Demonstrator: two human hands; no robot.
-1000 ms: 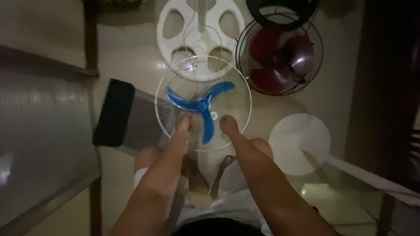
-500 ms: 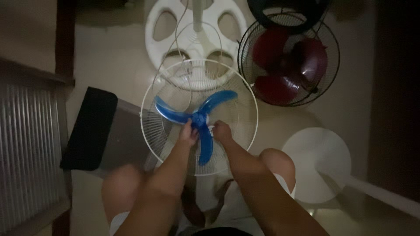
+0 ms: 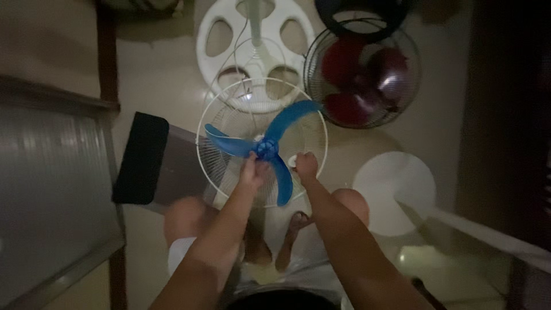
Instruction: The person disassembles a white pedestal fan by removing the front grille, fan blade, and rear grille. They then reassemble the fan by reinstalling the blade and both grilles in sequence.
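Observation:
A blue three-bladed fan blade (image 3: pixel 287 123) sits inside a white wire grille (image 3: pixel 205 163) that faces up in front of my knees. My left hand (image 3: pixel 251 171) reaches in from below and grips the blade at its hub (image 3: pixel 266 148). Just right of the hub, my right hand (image 3: pixel 306 166) is closed, with a small white piece (image 3: pixel 292 162) at its fingertips over the grille. Low light hides finer detail of both grips.
A white round fan base with oval holes (image 3: pixel 215 40) lies beyond the grille. To its right stands a dark-caged fan with red blades (image 3: pixel 361 74). A white disc base (image 3: pixel 393 186) with a pole lies at right, a black mat (image 3: pixel 140 158) and a ribbed metal sheet (image 3: pixel 51 189) at left.
Both hands moved from the near rim of the grille up to the blade's hub. The blue blade has turned a little, and the view has shifted.

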